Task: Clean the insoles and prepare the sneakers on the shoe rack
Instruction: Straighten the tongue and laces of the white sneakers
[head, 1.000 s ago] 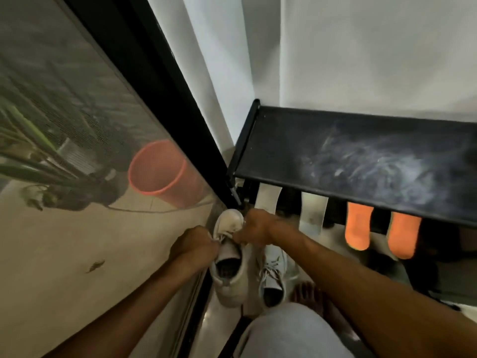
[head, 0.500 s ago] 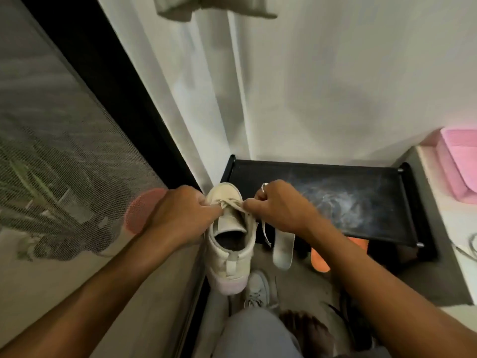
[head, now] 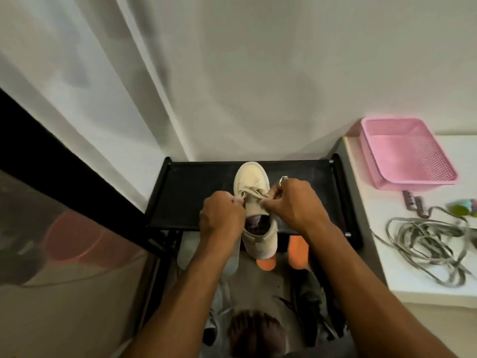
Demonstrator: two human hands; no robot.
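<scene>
Since 0.5 s ago we've got the cream low-top sneaker point(head: 254, 180) shifted right, from off the left corner to over the middle of the black metal shoe rack point(head: 196, 197) top shelf; both hands went with it. Left hand point(head: 222, 215) pinches the flat beige laces point(head: 254, 193) on the sneaker's left side, fingers curled. Right hand point(head: 291, 202), ring on one finger, pinches the same laces on the other side. Sneaker sits between the two hands, toe pointing away from them, heel overhanging the shelf's front edge by the wrists; we can't tell if the sole touches the shelf. Lower level, below the hands: two orange foam insoles point(head: 298, 250) by the right wrist, pale grey insoles point(head: 184, 250) by the left. Right of the right hand, well apart: pink perforated plastic basket point(head: 402, 156) and loose grey laces point(head: 426, 236) on a white counter point(head: 382, 202).
</scene>
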